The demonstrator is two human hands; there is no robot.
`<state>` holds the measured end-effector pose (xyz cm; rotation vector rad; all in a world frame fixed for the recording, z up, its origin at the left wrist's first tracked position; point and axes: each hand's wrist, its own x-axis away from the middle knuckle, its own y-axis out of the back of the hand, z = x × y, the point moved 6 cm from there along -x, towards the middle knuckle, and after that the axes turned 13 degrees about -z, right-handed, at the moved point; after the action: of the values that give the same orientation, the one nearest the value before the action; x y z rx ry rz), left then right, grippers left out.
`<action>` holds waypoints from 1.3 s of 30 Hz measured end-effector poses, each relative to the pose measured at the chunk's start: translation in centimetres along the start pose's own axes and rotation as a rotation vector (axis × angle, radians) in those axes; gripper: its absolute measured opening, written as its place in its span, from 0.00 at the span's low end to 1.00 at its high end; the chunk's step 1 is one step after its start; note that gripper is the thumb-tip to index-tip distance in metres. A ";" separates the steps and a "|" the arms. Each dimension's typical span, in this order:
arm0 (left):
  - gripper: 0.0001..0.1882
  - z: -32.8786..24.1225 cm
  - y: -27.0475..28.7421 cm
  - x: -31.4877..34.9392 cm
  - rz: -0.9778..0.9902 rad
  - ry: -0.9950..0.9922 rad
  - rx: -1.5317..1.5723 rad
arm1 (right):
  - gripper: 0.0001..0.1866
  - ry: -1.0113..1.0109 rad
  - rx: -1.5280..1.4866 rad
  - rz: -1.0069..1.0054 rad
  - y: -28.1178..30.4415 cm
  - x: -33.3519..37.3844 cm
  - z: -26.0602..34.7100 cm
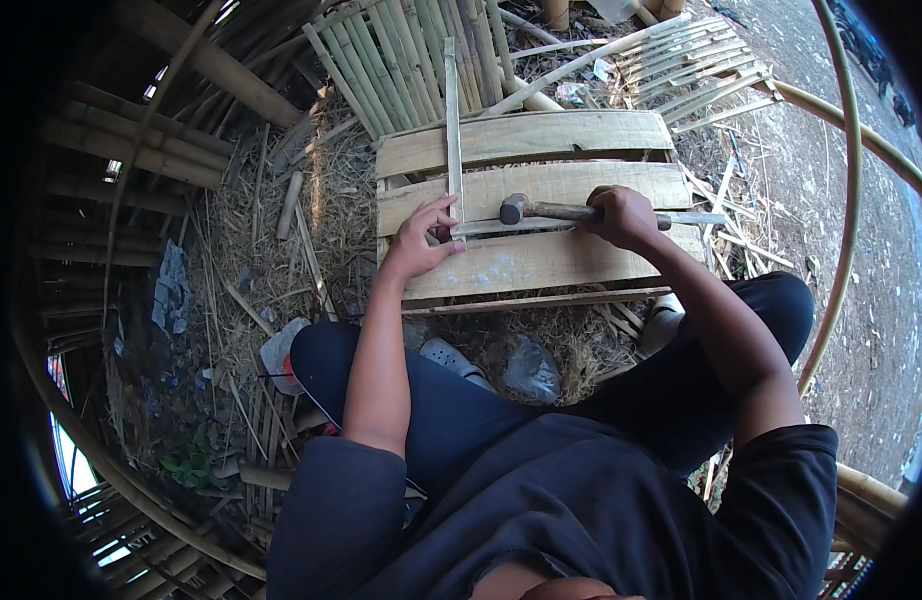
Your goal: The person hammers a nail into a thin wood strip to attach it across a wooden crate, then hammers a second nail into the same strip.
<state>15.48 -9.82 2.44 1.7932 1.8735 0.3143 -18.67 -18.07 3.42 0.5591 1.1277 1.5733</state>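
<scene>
A low bench of wooden slats [541, 262] stands before my bent knees. A long, narrow bamboo strip [452, 120] runs away from me across its left part. Another bamboo strip [693, 218] lies crosswise on the bench and sticks out past its right side. Where the two strips meet, my left hand [417, 243] pinches the near end of the long one between thumb and fingers. My right hand [626, 217] is wrapped round the wooden handle of a hammer [556, 210]. The hammer's head points left and lies just right of the long strip. Whether it touches the slats, I cannot tell.
Behind the bench stands a slatted bamboo panel [401, 65], with a bamboo rack [696, 65] to its right. Straw and bamboo scraps [251, 225] litter the ground. A curved bamboo pole [849, 180] rises at the right. A plastic bag [532, 370] lies between my legs.
</scene>
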 end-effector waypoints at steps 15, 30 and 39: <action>0.20 -0.6 0.3 0.0 -0.030 -0.110 -0.108 | 0.15 0.015 0.029 0.087 0.2 -0.4 0.1; 0.13 -0.7 0.1 -0.2 -0.059 0.020 -0.030 | 0.16 0.020 0.003 0.065 -0.2 -0.6 -0.3; 0.14 -1.1 -0.1 0.0 -0.080 0.031 0.018 | 0.18 0.011 0.018 0.109 -0.3 -0.7 -0.1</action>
<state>14.85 -9.62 3.28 1.7293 1.9694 0.2978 -18.40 -18.79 3.29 0.6335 1.1373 1.6624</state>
